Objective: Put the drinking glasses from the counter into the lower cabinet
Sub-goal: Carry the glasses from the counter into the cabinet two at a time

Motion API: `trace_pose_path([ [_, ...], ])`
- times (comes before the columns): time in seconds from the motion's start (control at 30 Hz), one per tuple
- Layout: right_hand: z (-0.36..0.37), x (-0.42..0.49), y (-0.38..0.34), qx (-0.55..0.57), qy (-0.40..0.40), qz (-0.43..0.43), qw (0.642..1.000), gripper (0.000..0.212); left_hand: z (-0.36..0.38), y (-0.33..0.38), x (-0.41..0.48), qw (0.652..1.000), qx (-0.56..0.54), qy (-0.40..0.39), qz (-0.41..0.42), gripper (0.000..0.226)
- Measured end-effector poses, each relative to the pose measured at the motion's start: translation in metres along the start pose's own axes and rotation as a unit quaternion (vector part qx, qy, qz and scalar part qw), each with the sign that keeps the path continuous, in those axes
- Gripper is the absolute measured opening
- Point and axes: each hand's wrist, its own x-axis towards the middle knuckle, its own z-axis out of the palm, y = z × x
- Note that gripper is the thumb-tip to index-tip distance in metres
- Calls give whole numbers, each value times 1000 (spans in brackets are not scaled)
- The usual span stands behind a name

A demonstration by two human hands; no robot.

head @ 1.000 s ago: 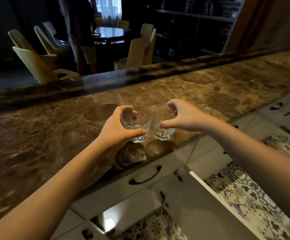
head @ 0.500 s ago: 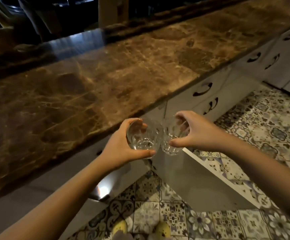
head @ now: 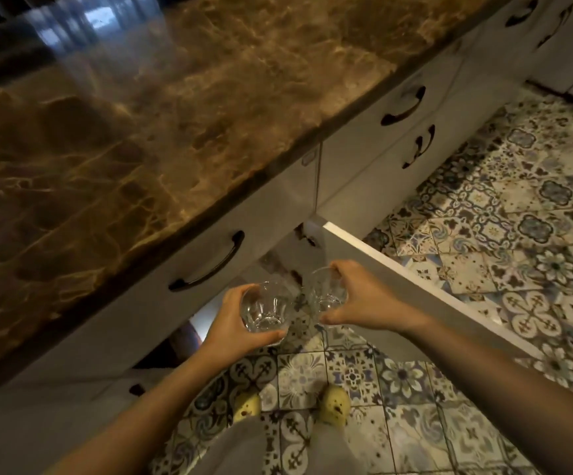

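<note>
Fingers of the right hand clamp the rim and side of one drinking glass, and the left hand wraps around the other glass; both hang upright at lower centre, off the counter. One glass per hand probably saves a trip, and they sit just in front of the open cabinet door, ready to go inside.

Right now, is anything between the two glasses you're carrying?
No. In the head view the left glass in the left hand and the right glass in the right hand are apart; only patterned floor tile shows through the gap.
</note>
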Motion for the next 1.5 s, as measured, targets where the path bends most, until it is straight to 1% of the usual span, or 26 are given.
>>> trace_pose_path([
  [0.13,47,22,18,53,9,50,997,90,7,-43,11,999,24,-9,-28,77],
  [0.17,60,27,22,66,14,62,996,90,9,-52,15,999,28,-12,-31,74],
  [0.3,107,50,41,88,37,90,991,97,22,-89,32,998,37,-23,-44,49],
  [0.37,125,64,53,91,44,93,990,99,32,-113,45,996,21,-34,-78,38],
  [0.43,141,81,68,87,44,92,991,99,42,-138,59,991,-12,-33,-129,35],
  [0.47,149,92,77,81,44,90,992,100,47,-148,64,989,-15,-27,-145,38],
  [0.5,157,103,86,71,44,86,993,100,52,-161,73,989,0,-11,-148,52],
  [0.53,166,114,95,58,45,83,994,100,57,-174,81,990,15,12,-139,71],
  [0.57,176,126,104,45,45,82,995,99,61,-188,91,992,17,31,-123,83],
  [0.6,185,138,114,37,42,81,995,98,65,-200,101,993,16,39,-113,89],
  [0.73,229,190,148,46,26,94,994,79,87,-256,147,990,-7,48,-131,92],
  [0.8,253,221,166,65,22,118,991,87,96,-287,173,988,-20,65,-135,92],
  [0.83,264,236,174,65,26,115,991,88,100,-304,186,988,-25,70,-136,91],
  [0.9,285,267,185,55,33,78,995,89,106,-336,214,987,-36,79,-137,86],
  [0.97,305,297,195,9,37,31,999,97,111,-365,239,985,-60,88,-137,87],
  [1.03,329,326,208,-2,56,15,998,101,116,-396,261,982,-83,105,-137,91],
  [1.07,342,340,215,-6,65,10,998,101,119,-411,272,981,-84,112,-133,89],
  [1.13,367,367,226,5,69,4,998,101,124,-442,295,983,-69,122,-121,84],
  [1.2,389,393,235,16,70,-5,997,100,130,-470,317,983,-58,135,-113,87],
  [1.27,408,417,242,34,90,-18,995,100,133,-492,337,981,-52,149,-109,90],
  [1.37,434,449,252,72,123,-23,990,96,138,-518,360,981,-26,173,-89,88],
  [1.5,457,481,259,48,154,-30,986,93,141,-539,382,980,5,190,-62,86],
])
